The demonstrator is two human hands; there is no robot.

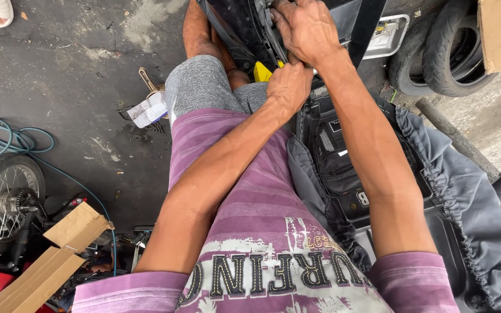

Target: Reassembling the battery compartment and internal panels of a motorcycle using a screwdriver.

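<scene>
Both hands worked at a black panel, a yellow tool between them.

Right hand [305,26] lay knuckles-up over the edge of the black panel [244,29] at the top of view, fingers curled down around that edge; what they gripped beneath was hidden. Left hand [288,87] sat just below it, nearly touching, clenched around a yellow tool [261,72] whose tip showed to the left of the fist. The tool's visible end pointed up and left toward the panel; its full length was covered, so the long axis could not be told for sure. Left hand was the nearer to the tool, right hand the nearer to the panel. A grey cover [471,191] draped the motorcycle body to the right; a wheel [7,191] and cardboard [59,249] lay well apart at lower left.
</scene>
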